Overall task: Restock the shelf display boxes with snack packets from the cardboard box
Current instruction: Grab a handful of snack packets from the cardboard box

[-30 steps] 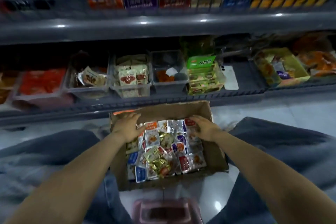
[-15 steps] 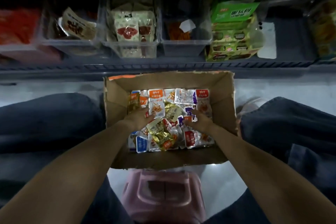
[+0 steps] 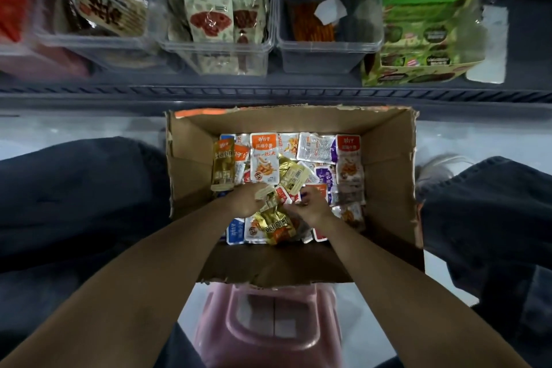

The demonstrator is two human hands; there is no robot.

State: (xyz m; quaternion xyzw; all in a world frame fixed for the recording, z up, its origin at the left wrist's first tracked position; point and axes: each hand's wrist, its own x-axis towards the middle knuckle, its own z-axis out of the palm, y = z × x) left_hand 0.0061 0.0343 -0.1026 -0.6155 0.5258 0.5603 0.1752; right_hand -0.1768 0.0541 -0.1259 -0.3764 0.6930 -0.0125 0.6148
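An open cardboard box [image 3: 385, 158] sits on the floor between my knees, its bottom covered with several small snack packets [image 3: 264, 161] in orange, white, blue and gold. Both hands are down in the box's middle, close together. My left hand [image 3: 245, 200] pinches a gold packet [image 3: 276, 222] among the pile. My right hand [image 3: 310, 203] closes its fingers on packets beside it; which one it grips is hidden. Clear display boxes stand on the shelf above: one with pale packets [image 3: 215, 51], one nearly bare [image 3: 328, 54].
A green printed carton [image 3: 427, 48] stands on the shelf at right, another clear bin [image 3: 89, 42] with a striped packet at left. The shelf's grey front rail [image 3: 268, 95] runs just beyond the box. A pink plastic stool [image 3: 268, 323] is under me. My dark-trousered knees flank the box.
My view tipped down from the upper shelf to the box. Both hands slid from the box's far rim into the middle of the pile and came together on the packets.
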